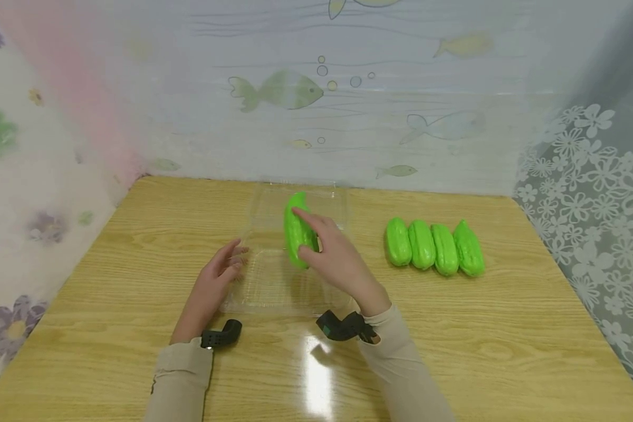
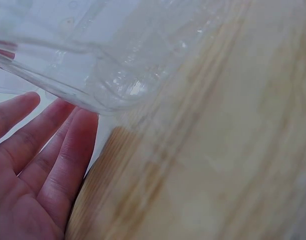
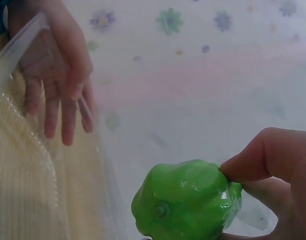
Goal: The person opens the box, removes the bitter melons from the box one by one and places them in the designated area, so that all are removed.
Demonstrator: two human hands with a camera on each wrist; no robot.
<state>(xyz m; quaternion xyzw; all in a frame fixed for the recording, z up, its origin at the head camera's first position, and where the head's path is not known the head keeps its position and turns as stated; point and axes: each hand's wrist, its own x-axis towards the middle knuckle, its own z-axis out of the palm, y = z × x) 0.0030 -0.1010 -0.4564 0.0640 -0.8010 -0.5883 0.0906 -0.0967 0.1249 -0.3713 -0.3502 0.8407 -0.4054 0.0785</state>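
Note:
A clear plastic clamshell box (image 1: 274, 305) lies unfolded on the table, its lid (image 1: 266, 202) toward the wall. Above it my right hand (image 1: 337, 252) holds a glossy green bitter melon (image 1: 297, 234), thumb on one end and fingers along its length. The right wrist view shows the blunt, stubbed end of this bitter melon (image 3: 177, 205) and the thumb pressed to its side. At the box's left side is my left hand (image 1: 221, 278), fingers loosely extended. In the left wrist view, its fingertips (image 2: 85, 125) meet the box's edge (image 2: 108, 102).
Several more green bitter melons (image 1: 422, 245) lie side by side in a row on the wood-grain table (image 1: 506, 328), right of the box. A wall (image 1: 358, 140) with painted fish stands behind the table's far edge. Flower-patterned coverings flank both sides.

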